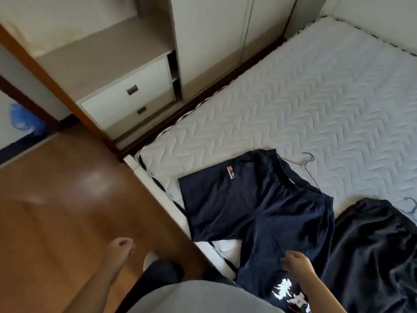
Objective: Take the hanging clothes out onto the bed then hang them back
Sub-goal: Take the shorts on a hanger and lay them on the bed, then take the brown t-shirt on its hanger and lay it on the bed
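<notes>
Navy trousers (255, 206) lie spread on the white quilted mattress (316, 98), on a thin purple wire hanger (308, 163) whose hook sticks out past the waistband. A black fluffy garment (379, 251) lies to their right, with a hanger hook (411, 205) showing at its top. A dark garment with a white print (287, 294) lies under my right forearm. My right hand (296, 263) is just over a trouser leg, fingers loosely curled, holding nothing I can see. My left hand (120, 248) hangs blurred over the floor, holding nothing.
The wardrobe (212, 41) stands along the bed's far side, with a white two-drawer unit (128, 98) to its left. A brown wooden floor (56, 199) lies left of the bed's edge (167, 202). A blue object (24, 119) sits at the far left.
</notes>
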The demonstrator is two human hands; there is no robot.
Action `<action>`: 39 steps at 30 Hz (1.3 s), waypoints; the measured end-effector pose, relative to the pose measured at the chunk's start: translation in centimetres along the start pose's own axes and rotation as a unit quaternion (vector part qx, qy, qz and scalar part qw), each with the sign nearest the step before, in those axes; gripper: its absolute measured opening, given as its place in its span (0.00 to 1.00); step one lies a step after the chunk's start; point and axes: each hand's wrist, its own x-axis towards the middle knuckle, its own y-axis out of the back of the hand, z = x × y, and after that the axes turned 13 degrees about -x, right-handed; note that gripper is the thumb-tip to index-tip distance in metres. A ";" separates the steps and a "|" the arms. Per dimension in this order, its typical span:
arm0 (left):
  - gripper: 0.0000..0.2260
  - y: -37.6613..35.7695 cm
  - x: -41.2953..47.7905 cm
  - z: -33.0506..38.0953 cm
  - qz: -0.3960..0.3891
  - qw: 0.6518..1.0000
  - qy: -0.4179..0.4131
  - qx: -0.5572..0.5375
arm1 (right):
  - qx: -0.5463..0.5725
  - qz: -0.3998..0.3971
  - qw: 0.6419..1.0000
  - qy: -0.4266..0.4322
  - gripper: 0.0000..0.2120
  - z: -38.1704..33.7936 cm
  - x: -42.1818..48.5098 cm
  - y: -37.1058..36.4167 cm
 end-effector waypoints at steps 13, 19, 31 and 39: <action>0.13 23.8 7.0 -6.5 0.143 0.958 0.165 -0.188 | -0.041 -0.104 0.991 0.079 0.15 -23.3 -10.3 -21.8; 0.13 32.9 12.2 -4.3 0.186 0.949 0.140 -0.211 | -0.152 -0.140 0.961 0.186 0.13 -31.2 -15.9 -32.9; 0.06 28.0 23.4 16.2 0.043 0.987 -0.096 -0.118 | -0.036 -0.071 0.987 0.141 0.08 -43.4 -10.7 -31.5; 0.12 26.0 25.9 39.2 0.035 0.934 -0.354 0.030 | 0.031 -0.042 0.960 0.275 0.10 -63.1 -10.2 -31.4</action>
